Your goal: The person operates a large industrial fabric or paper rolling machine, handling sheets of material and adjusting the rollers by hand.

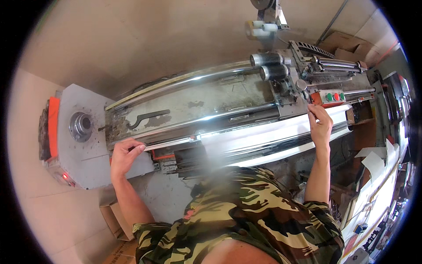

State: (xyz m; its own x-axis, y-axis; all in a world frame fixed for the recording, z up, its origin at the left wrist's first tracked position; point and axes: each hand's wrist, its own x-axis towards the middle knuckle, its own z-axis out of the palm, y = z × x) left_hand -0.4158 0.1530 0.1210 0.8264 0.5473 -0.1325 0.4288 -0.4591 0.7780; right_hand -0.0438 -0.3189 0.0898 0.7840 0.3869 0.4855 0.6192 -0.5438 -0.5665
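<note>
My left hand (126, 156) is closed in a pinch at the left end of a thin pale bar (169, 143) that runs along the machine's front. What lies between its fingertips is too small to make out. My right hand (321, 125) is raised at the machine's metal carriage (292, 108), thumb and forefinger pressed together just below a round knob; whatever they pinch cannot be seen. Close by it sits an orange-sided control box (329, 97) with green and red buttons. A white sheet (263, 132) slopes below the bar, with a bundle of thin dark rods (263, 152) in front of it.
A black hook spanner (149, 117) lies on the machine bed between polished rails. At the left stands a grey headstock housing (94, 123) with a round chuck and a lit red lamp. Two black-and-silver cylinders (273, 71) rise from the carriage. Cardboard boxes (115, 222) are at lower left.
</note>
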